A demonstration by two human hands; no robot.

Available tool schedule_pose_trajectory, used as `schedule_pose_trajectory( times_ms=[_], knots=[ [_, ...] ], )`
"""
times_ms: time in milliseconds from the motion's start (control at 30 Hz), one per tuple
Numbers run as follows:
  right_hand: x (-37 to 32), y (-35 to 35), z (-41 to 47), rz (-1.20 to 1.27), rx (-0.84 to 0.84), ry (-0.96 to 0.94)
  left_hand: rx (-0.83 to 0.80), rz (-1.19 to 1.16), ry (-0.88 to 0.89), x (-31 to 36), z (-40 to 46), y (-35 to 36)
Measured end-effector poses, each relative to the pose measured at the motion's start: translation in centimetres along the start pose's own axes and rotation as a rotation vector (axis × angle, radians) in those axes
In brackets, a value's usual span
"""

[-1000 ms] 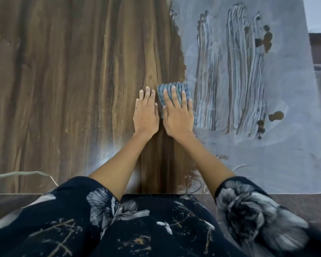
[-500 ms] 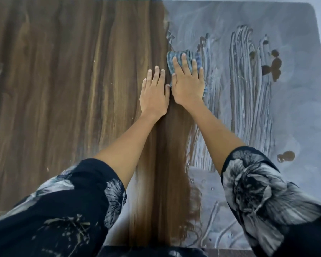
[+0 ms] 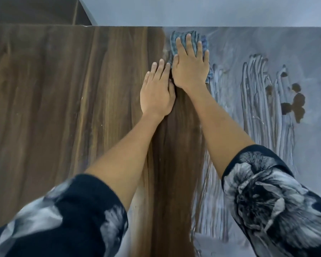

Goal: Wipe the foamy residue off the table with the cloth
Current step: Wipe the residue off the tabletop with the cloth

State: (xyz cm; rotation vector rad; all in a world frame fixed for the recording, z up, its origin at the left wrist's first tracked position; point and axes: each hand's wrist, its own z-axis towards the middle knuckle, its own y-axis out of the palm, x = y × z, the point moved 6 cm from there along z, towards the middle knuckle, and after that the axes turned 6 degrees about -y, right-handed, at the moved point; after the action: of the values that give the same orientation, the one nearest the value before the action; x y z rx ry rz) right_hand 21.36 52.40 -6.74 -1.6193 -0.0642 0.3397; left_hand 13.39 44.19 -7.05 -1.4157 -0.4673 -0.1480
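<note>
The right hand (image 3: 190,68) presses flat, fingers straight, on the cloth (image 3: 188,40) at the table's (image 3: 54,108) far edge, where foam (image 3: 258,108) meets bare wood. The left hand (image 3: 157,94) lies flat on the wood just beside it, fingers straight, holding nothing.

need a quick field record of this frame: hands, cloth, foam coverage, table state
right hand: right hand flat, fingers straight, presses the blue striped folded cloth near the table's far edge
left hand: left hand flat on bare wood beside the right hand, holds nothing
foam: grey-white foamy residue covers the right part, streaked with finger-like tracks and a few bare brown spots
table: dark brown wood-grain table; left part and the strip under the arms show bare wood
progress: partly done; right side not yet wiped
</note>
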Motion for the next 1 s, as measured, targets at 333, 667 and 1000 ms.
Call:
schedule_pose_trajectory(
  times_ms=[333,667,1000],
  knots=[
    [-3.1,0.0,1.4,0.000,-0.052,-0.408,0.165,-0.276,-0.141,-0.2,-0.7,-2.1],
    [2.7,-1.2,2.5,0.025,0.025,0.030,0.196,-0.242,-0.175,-0.2,-0.9,-2.0],
    [3.8,-1.1,-6.8,0.009,-0.027,-0.202,0.242,-0.262,-0.142,-0.5,-0.9,-1.9]
  ],
)
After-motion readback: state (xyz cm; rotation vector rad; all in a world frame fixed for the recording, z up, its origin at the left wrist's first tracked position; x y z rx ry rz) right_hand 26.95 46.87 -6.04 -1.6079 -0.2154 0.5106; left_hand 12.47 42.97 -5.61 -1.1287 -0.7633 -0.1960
